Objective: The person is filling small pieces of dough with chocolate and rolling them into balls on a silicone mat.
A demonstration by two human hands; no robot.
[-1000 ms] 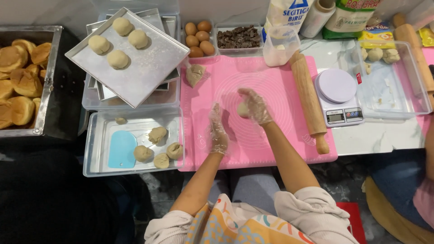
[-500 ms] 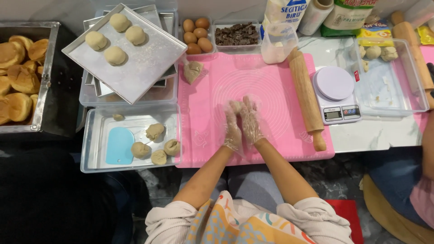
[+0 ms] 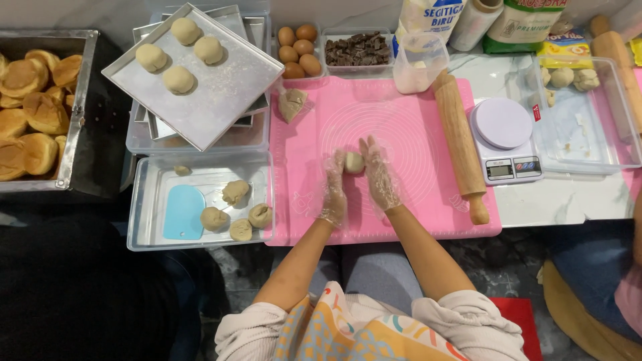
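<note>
In the head view, the left hand (image 3: 333, 194) and the right hand (image 3: 380, 177), both in clear gloves, cup a dough ball (image 3: 354, 162) between them on the pink mat (image 3: 401, 127). Both grips press its sides with fingers nearly straight. A rolling pin (image 3: 460, 144) lies to the right, a scale (image 3: 505, 137) beside it.

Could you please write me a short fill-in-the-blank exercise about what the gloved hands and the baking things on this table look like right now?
1. The left hand and right hand cup a dough ball over the ____ mat.
2. The tilted metal tray carries ____ shaped dough balls.
3. The wooden rolling pin lies between the mat's circles and the kitchen ____.
4. The scraper in the lower tray is ____ in colour.

Missing words: pink; four; scale; blue
</note>
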